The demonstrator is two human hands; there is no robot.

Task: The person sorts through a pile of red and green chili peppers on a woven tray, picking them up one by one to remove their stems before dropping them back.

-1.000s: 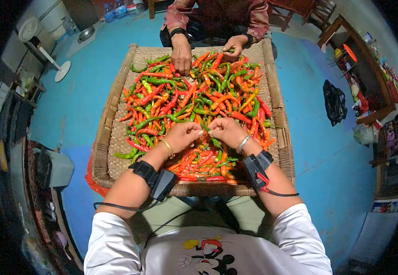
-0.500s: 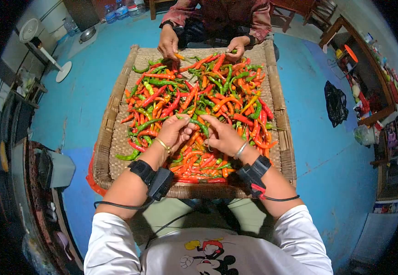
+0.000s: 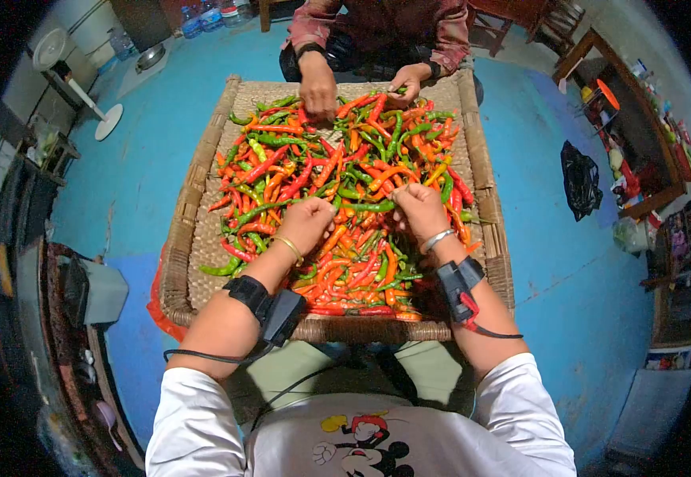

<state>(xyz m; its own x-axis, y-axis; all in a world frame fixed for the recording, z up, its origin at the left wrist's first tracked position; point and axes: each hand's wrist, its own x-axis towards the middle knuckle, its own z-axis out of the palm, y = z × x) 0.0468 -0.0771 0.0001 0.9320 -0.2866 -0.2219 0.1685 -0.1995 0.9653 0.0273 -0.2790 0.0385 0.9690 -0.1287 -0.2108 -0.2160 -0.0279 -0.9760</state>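
Note:
A green chili pepper (image 3: 369,207) lies level between my two hands, above a heap of red, orange and green chili peppers (image 3: 337,270). My right hand (image 3: 419,211) pinches its right end. My left hand (image 3: 310,224) is closed near the other end, thumb and fingertips together; whether it grips the stem or something small cannot be made out. The heap rests in a shallow woven basket tray (image 3: 180,238) with a thick rim. My wrists carry bracelets and strapped black devices.
Across the tray, another person's one hand (image 3: 318,89) reaches into the peppers, and their other hand (image 3: 409,79) holds a green pepper. A black plastic bag (image 3: 582,181) lies on the blue floor (image 3: 568,278). A grey bin (image 3: 105,292) stands at left, a white stand (image 3: 108,123) farther back.
My hands have moved apart, the right one going rightward; the green pepper now stretches between them. The other person's hand at left has lowered into the heap, its orange pepper no longer visible.

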